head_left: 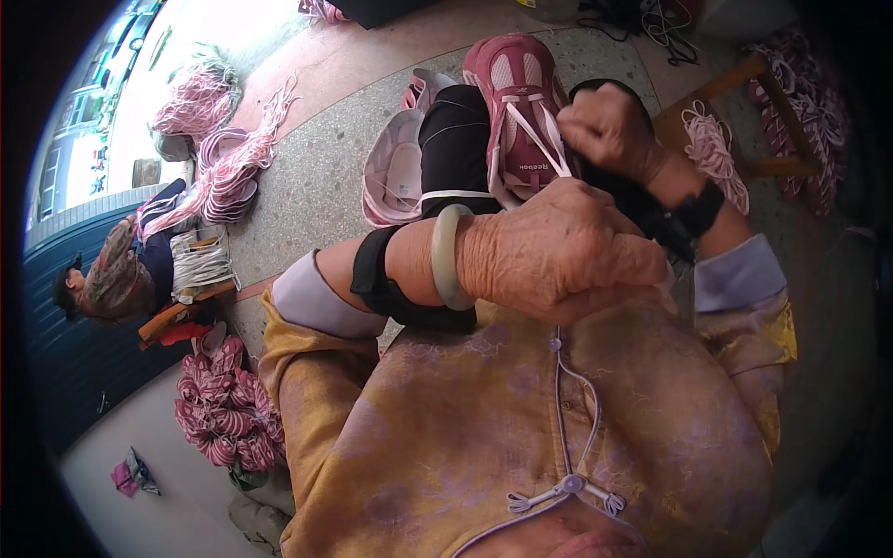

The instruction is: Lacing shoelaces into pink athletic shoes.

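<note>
A dark pink shoe upper (pixel 517 102) with white laces stands between my knees, toe pointing away from me. My left hand (pixel 558 251), a pale green bangle (pixel 446 256) on its wrist, is closed in a fist just below the shoe, pulling a white lace (pixel 549 153) taut. My right hand (pixel 609 126) is closed at the shoe's right side, pinching the other lace end. A black band sits on each wrist. A pale pink shoe upper (pixel 395 172) lies on the floor left of my black-clad knee (pixel 454 139).
Another person (pixel 121 270) sits at the left with a bundle of uppers. Piles of pink uppers (pixel 223 409) and loose pink laces (pixel 223 139) lie on the floor. A small wooden stool (pixel 721 130) with laces stands at the right.
</note>
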The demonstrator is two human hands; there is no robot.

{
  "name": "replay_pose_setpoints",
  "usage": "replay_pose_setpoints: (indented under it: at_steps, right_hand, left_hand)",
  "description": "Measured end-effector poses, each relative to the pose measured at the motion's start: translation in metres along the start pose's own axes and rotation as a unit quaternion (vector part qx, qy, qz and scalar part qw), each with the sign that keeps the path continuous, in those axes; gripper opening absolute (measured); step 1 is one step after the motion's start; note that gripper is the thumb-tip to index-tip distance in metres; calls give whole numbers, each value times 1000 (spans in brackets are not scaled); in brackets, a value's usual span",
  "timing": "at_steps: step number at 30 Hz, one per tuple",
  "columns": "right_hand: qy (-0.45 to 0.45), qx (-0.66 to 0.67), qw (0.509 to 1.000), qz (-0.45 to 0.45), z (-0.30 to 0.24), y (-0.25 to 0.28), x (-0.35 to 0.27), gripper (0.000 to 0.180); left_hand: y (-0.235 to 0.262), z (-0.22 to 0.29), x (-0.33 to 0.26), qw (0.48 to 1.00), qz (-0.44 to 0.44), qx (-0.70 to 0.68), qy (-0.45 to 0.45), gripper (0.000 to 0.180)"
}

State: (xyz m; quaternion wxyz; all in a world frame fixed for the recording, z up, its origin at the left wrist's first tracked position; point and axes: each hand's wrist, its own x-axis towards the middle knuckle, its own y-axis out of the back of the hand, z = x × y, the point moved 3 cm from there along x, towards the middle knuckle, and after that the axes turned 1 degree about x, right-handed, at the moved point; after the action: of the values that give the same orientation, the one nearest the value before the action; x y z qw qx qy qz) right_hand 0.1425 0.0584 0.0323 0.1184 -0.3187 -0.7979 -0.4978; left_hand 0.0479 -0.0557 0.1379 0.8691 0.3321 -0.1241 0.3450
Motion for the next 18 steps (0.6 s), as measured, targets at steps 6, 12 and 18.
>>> replay_pose_setpoints:
  at_steps: [6, 12, 18]
  right_hand:
    - [-78, -95, 992, 12, -27, -29, 10, 15]
    - [-99, -44, 993, -52, -9, 14, -29, 19]
    - [-297, -13, 950, 98, 36, 94, -162, 23]
  left_hand:
    - [-9, -1, 8, 998, 29, -22, -52, 20]
    - [35, 7, -35, 994, 68, -79, 38, 14]
    - [69, -15, -154, 861, 368, -121, 329, 23]
